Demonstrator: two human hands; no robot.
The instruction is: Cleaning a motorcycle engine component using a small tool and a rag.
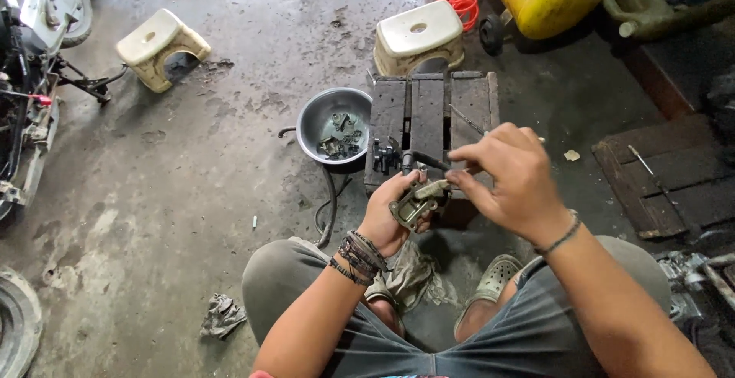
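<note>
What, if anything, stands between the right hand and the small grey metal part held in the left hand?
Nothing visible does. The left hand grips the small grey metal part from below, and the right hand is already at its upper edge, fingertips touching or almost touching it, above the dark wooden block.

A small greasy metal part (416, 203) is gripped in the left hand (392, 213), while a thin tool (444, 165) is pinched in the right hand (509, 179) just above it. Behind them, a dark wooden crate (429, 114) and a metal bowl (310, 122) of parts are set on the concrete floor (191, 179).
</note>
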